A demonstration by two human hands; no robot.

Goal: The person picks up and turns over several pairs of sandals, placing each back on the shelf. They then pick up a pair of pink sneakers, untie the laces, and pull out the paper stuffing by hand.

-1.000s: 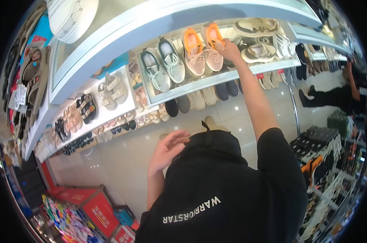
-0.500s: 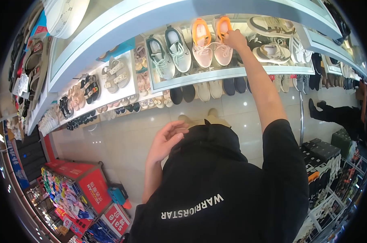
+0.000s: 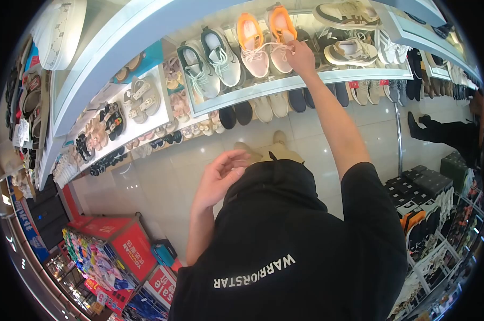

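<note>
My right hand (image 3: 301, 56) is at the laces of the right one of two pink sneakers with orange collars (image 3: 282, 27), its fingers pinched at the lace; how firmly they hold it is too small to tell. The matching sneaker (image 3: 252, 48) stands just to the left on the shelf (image 3: 242, 92). Farther left is a pair of pale green sneakers with dark collars (image 3: 220, 60). In front of my body my left hand (image 3: 219, 179) hangs in the air, fingers loosely curved and apart, holding nothing.
Beige and brown sneakers (image 3: 351, 52) stand right of my right hand. Sandals (image 3: 142, 98) fill a lower white shelf at left. Stacked dark boxes (image 3: 426, 181) and a person in black (image 3: 450, 134) are at right. A red bin (image 3: 127, 247) stands lower left.
My right hand has moved from the collar of the right pink sneaker down to its laces. The view has shifted slightly, with the shelf now higher and farther left.
</note>
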